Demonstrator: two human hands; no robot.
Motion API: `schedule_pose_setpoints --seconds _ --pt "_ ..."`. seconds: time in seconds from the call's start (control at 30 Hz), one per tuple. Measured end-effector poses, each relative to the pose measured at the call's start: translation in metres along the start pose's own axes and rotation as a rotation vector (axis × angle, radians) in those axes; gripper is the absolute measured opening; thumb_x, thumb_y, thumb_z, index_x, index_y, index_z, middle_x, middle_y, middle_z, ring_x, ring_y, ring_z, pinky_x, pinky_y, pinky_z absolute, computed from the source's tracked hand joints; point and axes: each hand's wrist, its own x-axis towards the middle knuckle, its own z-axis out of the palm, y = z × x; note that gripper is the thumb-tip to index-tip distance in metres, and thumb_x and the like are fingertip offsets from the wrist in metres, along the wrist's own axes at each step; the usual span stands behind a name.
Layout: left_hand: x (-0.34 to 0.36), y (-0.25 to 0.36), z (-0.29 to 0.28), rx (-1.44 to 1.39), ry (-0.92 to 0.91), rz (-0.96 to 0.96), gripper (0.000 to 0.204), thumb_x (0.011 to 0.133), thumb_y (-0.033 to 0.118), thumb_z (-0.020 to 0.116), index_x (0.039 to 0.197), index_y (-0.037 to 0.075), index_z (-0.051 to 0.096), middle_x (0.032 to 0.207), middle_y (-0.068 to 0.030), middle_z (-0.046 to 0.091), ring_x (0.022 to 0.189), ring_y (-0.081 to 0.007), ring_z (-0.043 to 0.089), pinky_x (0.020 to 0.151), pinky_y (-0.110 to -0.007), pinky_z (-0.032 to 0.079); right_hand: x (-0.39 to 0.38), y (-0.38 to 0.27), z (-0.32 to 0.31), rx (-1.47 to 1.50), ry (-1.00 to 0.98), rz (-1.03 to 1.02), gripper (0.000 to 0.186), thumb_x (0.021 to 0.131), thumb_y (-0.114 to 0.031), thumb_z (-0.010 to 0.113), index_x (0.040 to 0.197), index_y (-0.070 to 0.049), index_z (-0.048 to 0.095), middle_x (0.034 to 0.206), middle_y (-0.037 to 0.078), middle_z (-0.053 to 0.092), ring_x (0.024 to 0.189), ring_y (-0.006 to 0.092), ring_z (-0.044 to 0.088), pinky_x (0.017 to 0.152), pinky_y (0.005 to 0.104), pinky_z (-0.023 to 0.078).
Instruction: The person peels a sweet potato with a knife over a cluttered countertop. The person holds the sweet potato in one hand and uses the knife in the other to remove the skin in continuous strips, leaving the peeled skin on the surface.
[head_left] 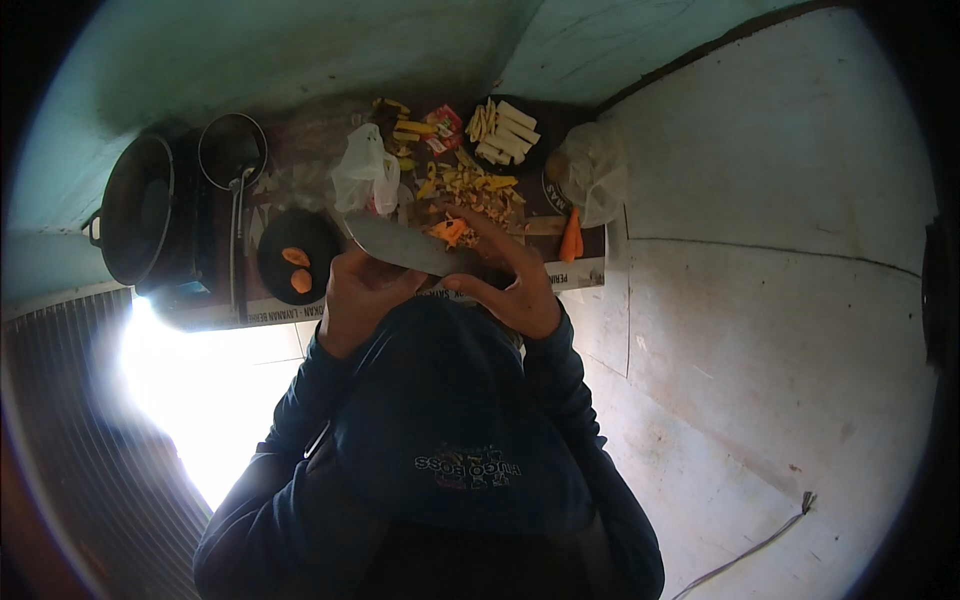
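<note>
A wide knife lies level across both hands, its blade extending leftward. My right hand is closed on it at the right end, where the handle is hidden. My left hand is closed just below the blade, its hold hidden behind the metal. Orange shavings show just above the blade, among yellowish peelings on the worktop. To the left, a black plate holds two orange pieces. Whole orange carrots lie at the right end of the worktop.
A black pot and a long-handled pan stand at left. Behind are a white plastic bag, a red packet and a dark plate of pale pieces. A clear bag sits at right, against the wall.
</note>
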Motion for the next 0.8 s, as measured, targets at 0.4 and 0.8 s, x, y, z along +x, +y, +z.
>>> schedule_pose_setpoints --seconds 0.4,0.8 --pt "-0.005 0.001 -0.011 -0.081 -0.051 -0.01 0.031 0.079 0.001 0.069 0.107 -0.006 0.058 0.098 -0.0124 0.065 0.092 -0.0169 0.063 0.084 -0.03 0.051 -0.005 0.003 0.012 -0.026 0.037 -0.04 0.063 0.076 -0.015 0.075 0.132 -0.002 0.047 0.125 0.016 0.057 0.115 0.0202 0.054 0.094 0.0331 0.043" --pt "0.0 0.004 -0.035 -0.013 -0.087 -0.174 0.027 0.082 0.006 0.068 0.105 -0.004 0.06 0.092 -0.0094 0.066 0.084 -0.0129 0.063 0.076 -0.026 0.052 -0.001 0.008 0.012 -0.123 -0.014 -0.132 0.062 0.076 -0.015 0.075 0.13 0.0 0.049 0.118 0.018 0.061 0.106 0.0216 0.061 0.091 0.0317 0.046"
